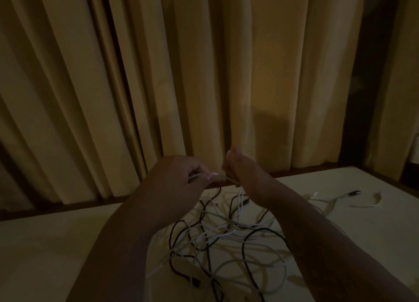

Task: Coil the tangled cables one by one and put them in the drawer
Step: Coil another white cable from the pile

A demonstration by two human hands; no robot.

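**Over the tangle (217, 240): an early stage of sorting**

Just above the tangle, a white cable (240, 199) rose out of the black and white loops to the two hands. Progress, as judged from the layout, was slight. The loops were knotted together, no finished coil was visible, and no drawer was in view. To the right of the tangle, apart from it, a pale cable (340, 200) lay loose and uncoiled on the tabletop (68, 245). Nearly all the coiling and all the stowing appeared to be left. The left hand (181, 172), above the tangle's far left edge, had its fingers curled, with thumb and fingertips pinching a thin white end. The right hand (238, 169), just beside it and above the tangle's far edge, was closed in a fist around white strands that hung down into the loops. Both forearms reached forward, one on each side of the tangle, with wrists raised off the tabletop. Beyond the tangle hung a pleated curtain (158, 74).
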